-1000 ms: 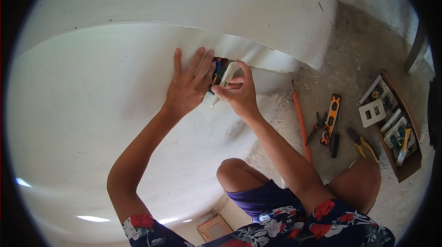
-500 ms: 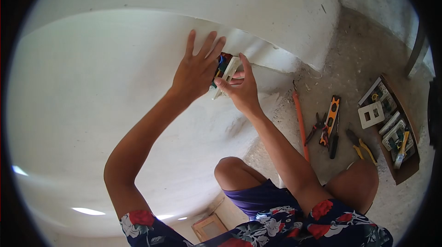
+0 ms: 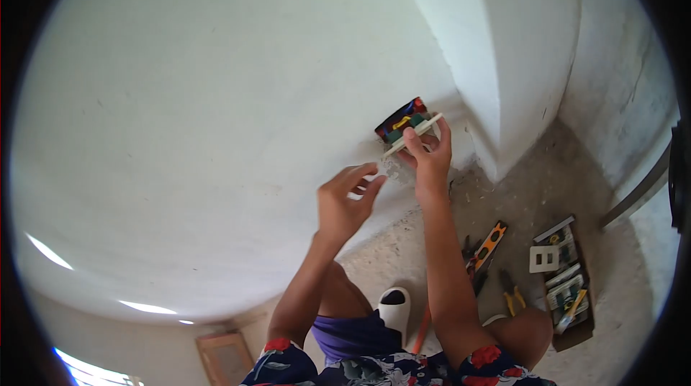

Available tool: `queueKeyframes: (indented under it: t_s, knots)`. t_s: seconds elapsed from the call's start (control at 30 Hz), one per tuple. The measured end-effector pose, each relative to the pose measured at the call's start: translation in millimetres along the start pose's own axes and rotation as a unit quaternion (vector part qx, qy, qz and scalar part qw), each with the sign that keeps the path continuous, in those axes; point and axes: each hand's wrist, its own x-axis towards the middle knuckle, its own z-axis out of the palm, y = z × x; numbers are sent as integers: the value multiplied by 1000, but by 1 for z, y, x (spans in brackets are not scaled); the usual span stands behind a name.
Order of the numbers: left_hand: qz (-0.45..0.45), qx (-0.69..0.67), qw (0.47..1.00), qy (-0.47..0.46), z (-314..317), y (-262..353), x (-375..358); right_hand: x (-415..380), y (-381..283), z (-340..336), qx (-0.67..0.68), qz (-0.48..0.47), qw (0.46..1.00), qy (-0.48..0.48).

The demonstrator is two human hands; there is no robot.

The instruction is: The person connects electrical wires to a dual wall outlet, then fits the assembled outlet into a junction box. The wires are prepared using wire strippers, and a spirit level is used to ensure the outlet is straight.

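- Pale wall [image 3: 180,98] fills most of the view, meeting a rough concrete floor [image 3: 389,249], and set in it is a dark opening [image 3: 385,127] with red, blue and yellow showing inside.
- Right hand [image 3: 429,159] has the white plate [image 3: 426,127], thumb on one side, fingers curled round the other, gripping it edge-on just in front of the opening, green parts on its back facing in.
- Left hand [image 3: 345,200] hangs just below the plate, apart from it, fingers bent, thumb and forefinger tips parted; whether they hold anything small, can't tell.
- Down on the floor, an orange level [image 3: 491,242] lies near the yellow-handled pliers [image 3: 512,295].
- Over to the side, a cardboard box [image 3: 589,307] of plates and parts, a white frame [image 3: 534,260] at its edge.
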Motion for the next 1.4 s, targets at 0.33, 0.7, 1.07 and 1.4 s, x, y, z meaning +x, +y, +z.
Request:
queueKeyframes:
  t_s: [0.33,0.7,1.07,1.4]
  knots:
    - [141,50,974,171,49,-50,17,5,-1,-6,-27,-6,999,-45]
    - [82,6,982,168,49,-45,13,9,-17,2,-181,-23,983,-23]
    - [28,-35,980,193,59,-42,13,16,-18,-2,-231,-48,971,-22]
    - [22,-73,978,194,60,-47,14,18,-16,-3,-344,-238,907,-40]
